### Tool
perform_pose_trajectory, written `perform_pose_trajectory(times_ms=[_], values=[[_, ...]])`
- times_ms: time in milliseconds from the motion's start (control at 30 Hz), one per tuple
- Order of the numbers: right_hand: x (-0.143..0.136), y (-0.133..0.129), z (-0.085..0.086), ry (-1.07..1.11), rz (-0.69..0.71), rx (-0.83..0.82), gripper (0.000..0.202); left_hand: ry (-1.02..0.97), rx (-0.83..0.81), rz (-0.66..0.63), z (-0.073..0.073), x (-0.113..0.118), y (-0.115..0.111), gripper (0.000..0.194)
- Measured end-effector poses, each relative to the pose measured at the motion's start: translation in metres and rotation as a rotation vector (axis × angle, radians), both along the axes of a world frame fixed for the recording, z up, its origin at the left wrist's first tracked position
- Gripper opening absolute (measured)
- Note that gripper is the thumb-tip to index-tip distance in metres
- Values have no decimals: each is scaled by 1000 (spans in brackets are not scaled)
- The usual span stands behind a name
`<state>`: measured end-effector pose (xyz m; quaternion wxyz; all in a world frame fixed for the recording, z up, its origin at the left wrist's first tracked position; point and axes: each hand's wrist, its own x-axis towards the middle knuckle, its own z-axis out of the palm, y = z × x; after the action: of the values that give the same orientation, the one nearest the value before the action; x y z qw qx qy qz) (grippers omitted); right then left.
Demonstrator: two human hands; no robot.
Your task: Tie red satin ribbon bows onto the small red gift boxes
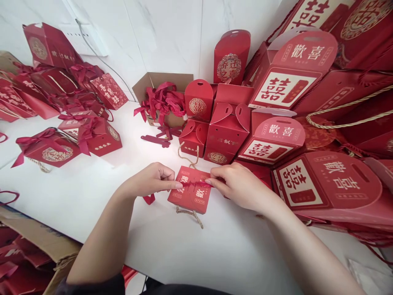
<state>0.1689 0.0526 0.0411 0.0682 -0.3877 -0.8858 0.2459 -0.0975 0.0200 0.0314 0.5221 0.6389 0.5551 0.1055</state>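
A small red gift box [192, 202] with pale printed characters lies on the white table in front of me. Twisted gold cord handles [190, 213] stick out at its near and far sides. Across its top runs a dark red ribbon [196, 184], drawn together near the middle. My left hand [156, 179] pinches the ribbon at the box's left edge, thumb against curled fingers. At the right edge, my right hand [233, 182] pinches the ribbon's other side. A loose end of ribbon [149, 199] hangs below my left hand.
Behind the box, a cardboard carton [166, 78] holds tangled red ribbons [166, 100]. Red boxes [229, 131] crowd the right side, stacked high. Two boxes with bows [58, 149] stand at the left, near more red bags. An open carton [39, 229] of red items sits lower left.
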Motion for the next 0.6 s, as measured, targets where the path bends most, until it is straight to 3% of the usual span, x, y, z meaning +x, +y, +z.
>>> perform_pose_trajectory(times_ms=[167, 367, 500, 600], values=[[1, 2, 0, -21, 3, -12, 31, -100, -70, -65, 0, -12, 4, 41], [4, 4, -2, -15, -4, -52, 34, -204, -137, -254, 4, -34, 6, 20], [3, 3, -3, -4, -19, -51, 32, -341, 165, -296, 5, -27, 8, 13], [2, 3, -4, 17, -31, -71, 30, -457, 363, -306, -3, -12, 11, 16]])
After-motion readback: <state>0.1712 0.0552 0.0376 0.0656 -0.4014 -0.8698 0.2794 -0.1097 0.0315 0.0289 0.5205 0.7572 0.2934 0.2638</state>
